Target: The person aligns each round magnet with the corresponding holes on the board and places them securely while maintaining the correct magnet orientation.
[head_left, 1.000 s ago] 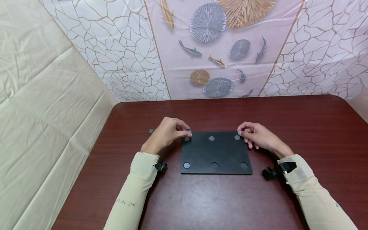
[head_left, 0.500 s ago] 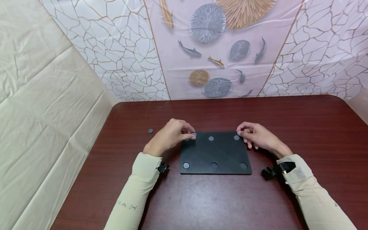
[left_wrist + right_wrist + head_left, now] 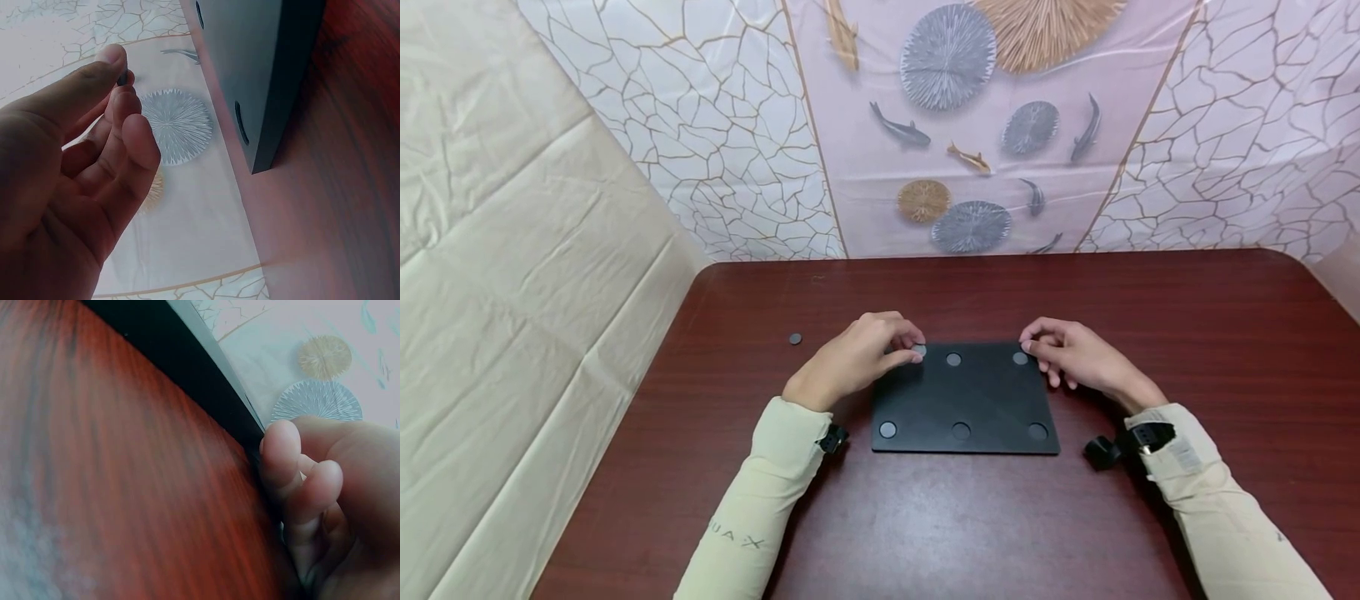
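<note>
In the head view my left hand (image 3: 868, 358) pinches a small grey disc (image 3: 919, 351) between thumb and fingers, above the far left part of a flat black board (image 3: 970, 396). The left wrist view shows that disc (image 3: 122, 78) edge-on, apart from the board (image 3: 244, 75). Round recesses line the board's near and far sides. Lighter grey rounds show at near left, far middle and far right; near middle and near right look dark. The far left one is hidden behind my left hand. My right hand (image 3: 1075, 358) holds the board's far right corner with thumb and fingers.
Another small dark disc (image 3: 795, 339) lies on the reddish-brown table (image 3: 970, 525), left of my left hand. A patterned cloth (image 3: 970, 125) hangs behind the table's far edge, and a cream cloth (image 3: 535, 275) stands along the left side.
My left hand has moved right over the board's far edge, carrying the disc from the far left recess toward the far middle one. The right hand and the board stay in place.
</note>
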Demonstrator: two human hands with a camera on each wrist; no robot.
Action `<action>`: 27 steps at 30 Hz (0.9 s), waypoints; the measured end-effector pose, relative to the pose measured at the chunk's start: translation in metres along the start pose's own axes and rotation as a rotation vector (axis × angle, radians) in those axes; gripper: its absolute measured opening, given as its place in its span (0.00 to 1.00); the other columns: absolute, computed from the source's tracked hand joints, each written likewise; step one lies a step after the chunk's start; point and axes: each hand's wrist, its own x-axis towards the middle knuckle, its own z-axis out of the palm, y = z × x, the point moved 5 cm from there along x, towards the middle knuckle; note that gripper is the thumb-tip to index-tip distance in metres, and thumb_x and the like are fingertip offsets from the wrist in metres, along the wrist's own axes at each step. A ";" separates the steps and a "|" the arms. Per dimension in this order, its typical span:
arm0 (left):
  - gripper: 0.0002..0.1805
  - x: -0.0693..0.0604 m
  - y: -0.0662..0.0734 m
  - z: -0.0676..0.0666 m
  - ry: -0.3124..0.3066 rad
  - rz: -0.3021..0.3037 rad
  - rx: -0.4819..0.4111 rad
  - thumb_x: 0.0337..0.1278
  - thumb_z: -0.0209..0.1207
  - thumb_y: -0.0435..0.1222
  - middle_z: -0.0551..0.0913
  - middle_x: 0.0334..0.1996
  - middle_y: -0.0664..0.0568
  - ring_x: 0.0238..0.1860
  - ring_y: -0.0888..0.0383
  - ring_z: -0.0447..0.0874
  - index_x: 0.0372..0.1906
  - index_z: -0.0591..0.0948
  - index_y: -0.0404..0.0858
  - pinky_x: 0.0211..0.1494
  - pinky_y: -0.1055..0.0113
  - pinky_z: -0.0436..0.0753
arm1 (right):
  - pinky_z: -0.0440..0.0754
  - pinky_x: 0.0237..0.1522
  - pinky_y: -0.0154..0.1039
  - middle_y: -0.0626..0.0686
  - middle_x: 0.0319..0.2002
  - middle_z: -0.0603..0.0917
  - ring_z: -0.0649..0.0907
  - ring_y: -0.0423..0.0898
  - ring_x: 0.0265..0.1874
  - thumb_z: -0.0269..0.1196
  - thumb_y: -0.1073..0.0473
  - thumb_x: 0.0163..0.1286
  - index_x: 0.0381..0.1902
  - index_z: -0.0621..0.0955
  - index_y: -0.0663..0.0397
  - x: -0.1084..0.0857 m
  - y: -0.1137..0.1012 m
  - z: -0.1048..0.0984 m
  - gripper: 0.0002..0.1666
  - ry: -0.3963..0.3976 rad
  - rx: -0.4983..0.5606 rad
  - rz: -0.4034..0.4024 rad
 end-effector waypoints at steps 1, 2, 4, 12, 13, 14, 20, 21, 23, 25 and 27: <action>0.10 -0.001 0.000 0.000 0.001 0.002 0.001 0.69 0.69 0.36 0.87 0.44 0.52 0.43 0.62 0.86 0.50 0.88 0.36 0.51 0.70 0.84 | 0.76 0.13 0.39 0.55 0.26 0.77 0.79 0.45 0.17 0.58 0.62 0.83 0.54 0.78 0.62 0.000 0.000 0.000 0.09 0.000 -0.001 0.001; 0.10 -0.001 0.001 0.000 0.002 0.002 0.002 0.70 0.69 0.37 0.87 0.44 0.53 0.43 0.62 0.86 0.50 0.88 0.37 0.52 0.70 0.84 | 0.76 0.13 0.39 0.55 0.26 0.77 0.79 0.45 0.17 0.58 0.62 0.83 0.54 0.78 0.62 0.000 0.000 0.000 0.09 0.000 -0.002 0.002; 0.10 -0.002 0.002 -0.001 0.002 -0.001 0.004 0.70 0.68 0.37 0.86 0.45 0.54 0.43 0.63 0.86 0.51 0.88 0.38 0.52 0.70 0.84 | 0.76 0.13 0.39 0.55 0.26 0.77 0.80 0.45 0.17 0.58 0.61 0.83 0.54 0.78 0.61 0.001 0.000 0.000 0.10 -0.001 -0.005 0.009; 0.10 -0.004 0.006 -0.001 0.002 0.012 0.062 0.73 0.67 0.40 0.85 0.48 0.58 0.46 0.67 0.84 0.53 0.88 0.43 0.53 0.70 0.82 | 0.76 0.13 0.40 0.55 0.26 0.78 0.80 0.45 0.17 0.57 0.58 0.84 0.56 0.78 0.60 -0.001 0.001 -0.003 0.12 0.001 -0.012 0.028; 0.10 -0.004 0.007 -0.001 -0.001 0.014 0.066 0.72 0.67 0.40 0.85 0.48 0.57 0.46 0.67 0.84 0.53 0.88 0.43 0.53 0.69 0.83 | 0.76 0.13 0.40 0.55 0.26 0.78 0.80 0.45 0.17 0.57 0.58 0.84 0.56 0.78 0.60 -0.001 0.001 -0.003 0.12 0.001 -0.012 0.028; 0.10 -0.004 0.007 -0.001 -0.005 0.015 0.071 0.73 0.67 0.41 0.85 0.48 0.58 0.46 0.67 0.84 0.53 0.88 0.44 0.53 0.69 0.83 | 0.76 0.13 0.40 0.55 0.26 0.78 0.80 0.45 0.17 0.57 0.58 0.84 0.56 0.78 0.60 -0.001 0.001 -0.003 0.12 0.001 -0.013 0.027; 0.11 -0.005 0.011 0.000 -0.045 0.004 0.082 0.72 0.67 0.45 0.85 0.46 0.62 0.43 0.70 0.83 0.52 0.88 0.47 0.49 0.71 0.82 | 0.76 0.13 0.40 0.55 0.26 0.78 0.80 0.45 0.17 0.58 0.58 0.84 0.56 0.78 0.60 0.001 0.001 -0.002 0.12 -0.002 -0.012 0.021; 0.11 -0.005 0.011 0.001 -0.052 0.001 0.079 0.71 0.67 0.45 0.85 0.46 0.62 0.42 0.70 0.83 0.52 0.87 0.47 0.48 0.71 0.82 | 0.76 0.13 0.40 0.55 0.26 0.78 0.80 0.45 0.17 0.58 0.58 0.84 0.56 0.78 0.60 0.001 0.001 -0.002 0.12 -0.003 -0.010 0.022; 0.11 -0.005 0.012 0.001 -0.065 0.001 0.074 0.71 0.68 0.45 0.86 0.44 0.63 0.42 0.71 0.82 0.52 0.87 0.47 0.48 0.71 0.82 | 0.76 0.13 0.40 0.55 0.26 0.78 0.80 0.45 0.17 0.58 0.58 0.84 0.56 0.77 0.61 0.001 0.000 -0.002 0.12 -0.002 -0.009 0.022; 0.11 -0.004 0.014 0.002 -0.076 0.003 0.072 0.71 0.68 0.45 0.87 0.43 0.64 0.41 0.71 0.82 0.52 0.87 0.47 0.48 0.70 0.82 | 0.76 0.13 0.40 0.55 0.26 0.77 0.80 0.45 0.17 0.58 0.58 0.84 0.56 0.78 0.61 0.000 0.000 -0.002 0.12 -0.001 -0.007 0.021; 0.12 -0.004 0.016 0.003 -0.085 0.003 0.071 0.71 0.67 0.46 0.87 0.42 0.64 0.42 0.71 0.82 0.52 0.87 0.47 0.48 0.70 0.82 | 0.75 0.13 0.39 0.55 0.26 0.77 0.80 0.45 0.17 0.58 0.59 0.84 0.56 0.78 0.61 0.000 0.000 -0.002 0.12 -0.001 -0.005 0.021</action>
